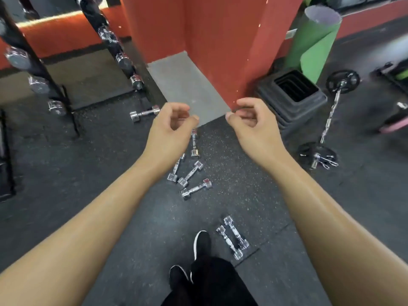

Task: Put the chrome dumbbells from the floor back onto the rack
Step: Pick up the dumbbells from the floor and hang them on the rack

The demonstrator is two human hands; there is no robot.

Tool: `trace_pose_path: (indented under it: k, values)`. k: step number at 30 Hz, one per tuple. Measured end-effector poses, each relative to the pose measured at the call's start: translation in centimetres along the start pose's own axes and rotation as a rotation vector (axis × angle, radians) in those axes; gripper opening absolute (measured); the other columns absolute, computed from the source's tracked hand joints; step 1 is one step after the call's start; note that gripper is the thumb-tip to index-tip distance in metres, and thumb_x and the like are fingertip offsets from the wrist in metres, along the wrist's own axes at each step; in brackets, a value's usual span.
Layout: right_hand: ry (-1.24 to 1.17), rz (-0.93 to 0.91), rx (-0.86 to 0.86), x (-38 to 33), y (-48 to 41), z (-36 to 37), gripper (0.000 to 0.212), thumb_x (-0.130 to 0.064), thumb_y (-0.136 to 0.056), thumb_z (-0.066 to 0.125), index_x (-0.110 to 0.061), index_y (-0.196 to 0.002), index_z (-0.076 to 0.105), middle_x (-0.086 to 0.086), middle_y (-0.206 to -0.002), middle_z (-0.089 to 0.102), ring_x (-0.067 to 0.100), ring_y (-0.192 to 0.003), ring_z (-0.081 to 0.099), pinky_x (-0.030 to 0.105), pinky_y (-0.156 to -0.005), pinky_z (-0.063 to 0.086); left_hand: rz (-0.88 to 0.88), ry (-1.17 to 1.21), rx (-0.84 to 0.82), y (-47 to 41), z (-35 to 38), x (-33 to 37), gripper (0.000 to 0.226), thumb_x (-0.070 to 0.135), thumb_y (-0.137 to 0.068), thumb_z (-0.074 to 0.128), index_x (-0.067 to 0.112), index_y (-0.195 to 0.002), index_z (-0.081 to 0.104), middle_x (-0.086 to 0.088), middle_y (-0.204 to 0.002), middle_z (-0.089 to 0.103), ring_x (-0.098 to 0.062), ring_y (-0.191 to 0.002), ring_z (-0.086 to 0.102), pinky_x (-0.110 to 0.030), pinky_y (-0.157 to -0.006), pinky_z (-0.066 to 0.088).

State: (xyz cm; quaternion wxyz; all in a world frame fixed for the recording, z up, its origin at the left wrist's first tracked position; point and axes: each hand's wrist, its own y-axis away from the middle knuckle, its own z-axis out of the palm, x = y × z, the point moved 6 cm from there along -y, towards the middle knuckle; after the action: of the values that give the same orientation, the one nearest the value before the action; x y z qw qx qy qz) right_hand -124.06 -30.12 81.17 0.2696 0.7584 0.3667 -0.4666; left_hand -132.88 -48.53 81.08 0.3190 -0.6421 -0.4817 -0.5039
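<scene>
Standing far left, rack (72, 111) is carrying chrome weights; left hand (170, 127) and right hand (254, 124) are hovering loosely curled, grasping nothing, while dumbbells (191, 173) are lying scattered on floor (88, 173) below.

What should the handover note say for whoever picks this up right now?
Left hand and right hand: both empty, fingers loosely curled, held out above the floor.
Rack at upper left already holds several chrome dumbbells.
Seven lie on the floor: one beside the rack's foot, a cluster of four under the left hand, a pair beside the black shoe.
Nothing is in hand; all seven are left to rack.
</scene>
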Motion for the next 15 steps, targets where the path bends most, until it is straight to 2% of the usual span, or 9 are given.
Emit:
trace_pose_path:
  k: [6,8,11,15]
  values:
    - [0.01,0.156,0.046,9.0,5.9,-4.3,0.032,-0.041,-0.089,0.074,-0.037,-0.118,0.06,-0.013,-0.107,0.064,0.012,-0.104,0.067,0.038,-0.098,0.056,-0.067,0.011,-0.096,5.5,7.7,-4.0,0.02,0.021,-0.096,0.069,0.019,-0.114,0.063,-0.003,-0.115,0.069,-0.002,-0.093,0.062,-0.006,-0.072,0.046]
    - [0.023,0.194,0.044,11.4,7.2,-6.0,0.035,-0.043,-0.089,0.074,-0.036,-0.121,0.061,-0.013,-0.108,0.063,0.013,-0.104,0.067,0.04,-0.098,0.056,-0.082,0.018,-0.114,7.1,10.1,-4.5,0.021,0.021,-0.095,0.07,0.019,-0.115,0.063,-0.003,-0.116,0.07,-0.006,-0.098,0.063,-0.01,-0.078,0.048]
    - [0.026,0.227,0.017,14.9,8.5,-8.4,0.037,-0.044,-0.088,0.073,-0.036,-0.122,0.061,-0.013,-0.108,0.063,0.012,-0.104,0.067,0.043,-0.097,0.057,-0.113,0.019,-0.112,9.6,13.4,-5.5,0.021,0.024,-0.095,0.069,0.021,-0.115,0.064,0.002,-0.111,0.068,-0.005,-0.093,0.063,-0.013,-0.076,0.047]
    - [0.025,0.251,-0.057,20.7,9.6,-10.4,0.036,-0.046,-0.089,0.072,-0.037,-0.121,0.06,-0.011,-0.11,0.065,0.011,-0.103,0.067,0.042,-0.095,0.058,-0.176,-0.043,-0.086,12.8,18.9,-7.6,0.025,0.024,-0.096,0.068,0.016,-0.119,0.064,0.006,-0.106,0.065,0.003,-0.085,0.058,-0.008,-0.072,0.044]
